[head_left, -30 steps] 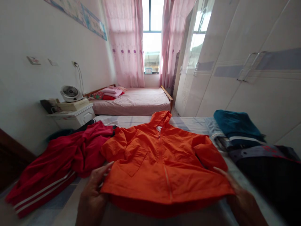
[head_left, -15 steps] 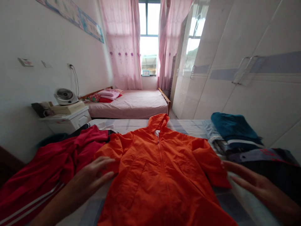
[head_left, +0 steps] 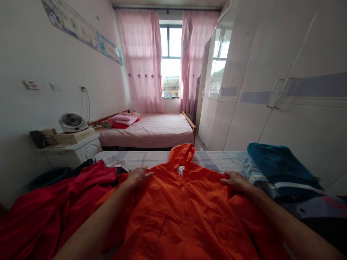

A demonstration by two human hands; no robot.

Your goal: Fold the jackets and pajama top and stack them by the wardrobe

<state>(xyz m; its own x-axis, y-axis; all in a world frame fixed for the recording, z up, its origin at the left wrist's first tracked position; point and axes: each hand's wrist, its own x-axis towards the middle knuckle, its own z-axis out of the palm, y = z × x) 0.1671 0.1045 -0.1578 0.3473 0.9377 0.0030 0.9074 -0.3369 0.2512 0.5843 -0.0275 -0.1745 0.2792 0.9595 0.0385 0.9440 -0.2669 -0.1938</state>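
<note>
up they come, left hand (head_left: 138,176), right hand (head_left: 236,181), now at the shoulders of the jacket (head_left: 173,206), mid-frame, fingers loosely bent, whether gripping, can't tell

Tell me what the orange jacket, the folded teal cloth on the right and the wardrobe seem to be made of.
Orange jacket: likely thin woven synthetic with a slight sheen, judging by its crisp creases. Folded teal cloth: perhaps fleece or towelling, since it looks matt and thick. Wardrobe: white, glossy laminate or lacquer, it seems, as its far end reflects the window.
</note>
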